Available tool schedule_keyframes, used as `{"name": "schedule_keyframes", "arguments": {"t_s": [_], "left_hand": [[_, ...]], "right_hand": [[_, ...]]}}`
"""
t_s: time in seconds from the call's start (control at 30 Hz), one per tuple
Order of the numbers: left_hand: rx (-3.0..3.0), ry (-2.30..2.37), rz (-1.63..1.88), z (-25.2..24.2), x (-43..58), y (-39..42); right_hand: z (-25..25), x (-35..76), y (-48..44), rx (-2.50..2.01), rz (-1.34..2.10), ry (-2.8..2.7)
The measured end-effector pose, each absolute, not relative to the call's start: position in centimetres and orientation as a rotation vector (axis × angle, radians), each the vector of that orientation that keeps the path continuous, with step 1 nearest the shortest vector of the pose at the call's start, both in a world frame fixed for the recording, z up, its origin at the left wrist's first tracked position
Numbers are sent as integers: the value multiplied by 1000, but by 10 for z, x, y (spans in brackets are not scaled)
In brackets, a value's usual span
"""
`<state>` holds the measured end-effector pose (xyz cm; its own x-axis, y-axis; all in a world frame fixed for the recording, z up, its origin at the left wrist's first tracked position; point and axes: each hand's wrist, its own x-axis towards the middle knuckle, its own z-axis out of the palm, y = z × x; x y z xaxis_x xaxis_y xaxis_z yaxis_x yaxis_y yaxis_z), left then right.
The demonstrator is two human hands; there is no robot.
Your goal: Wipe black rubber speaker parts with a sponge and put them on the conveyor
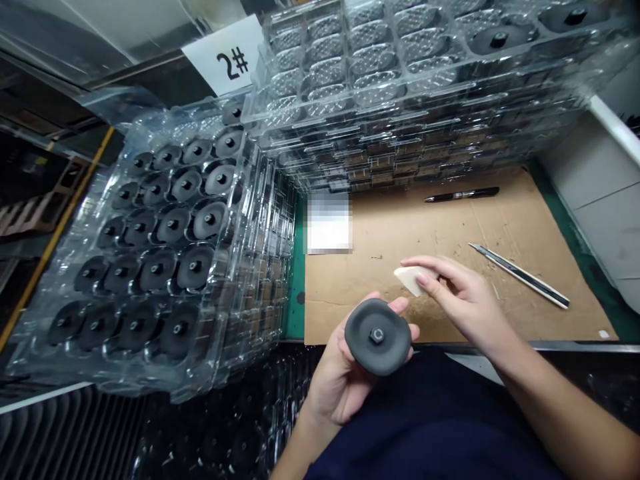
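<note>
Gripped from below by the left hand point(337, 383), a black disc point(395, 340) is held flat, while a white wedge point(410, 280) is pinched by the right hand point(463, 300) just beyond the disc, over a cardboard sheet point(400, 227).

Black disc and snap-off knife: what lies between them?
The head view shows the right hand holding a white wedge over brown cardboard.

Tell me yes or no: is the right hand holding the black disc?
No, the left hand holds the black disc, while the right hand pinches a white wedge.
</note>
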<state>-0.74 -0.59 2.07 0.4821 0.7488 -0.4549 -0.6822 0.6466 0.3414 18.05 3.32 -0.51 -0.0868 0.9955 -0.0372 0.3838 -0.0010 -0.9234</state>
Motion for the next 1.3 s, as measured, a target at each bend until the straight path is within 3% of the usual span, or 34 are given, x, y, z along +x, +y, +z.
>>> {"name": "schedule_keyframes", "arguments": {"t_s": [0.13,0.3,0.47,0.67,0.87,1.03,1.13,1.2,1.3], "left_hand": [[87,601,861,19,-8,-5],[120,599,849,17,-5,-2],[175,573,844,20,-1,-5],[300,756,1063,14,2,-9],[333,816,1140,13,-2,-6],[395,807,1144,20,3,-7],[418,834,1173,20,5,-8],[404,865,1186,18,4,-7],[356,880,1187,14,2,-7]], "right_hand": [[-49,189,-2,-1577,1408,-1525],[-60,192,-18,-1598,1465,-1530],[-1,193,5,-1639,1078,-1496],[41,164,-1,-1240,626,-1858],[37,176,-22,-1066,1313,-1806],[36,186,-18,-1377,1065,-1527],[38,175,-13,-1292,849,-1666],[41,167,-13,-1113,936,-1795],[38,164,-21,-968,1339,-1788]]}}
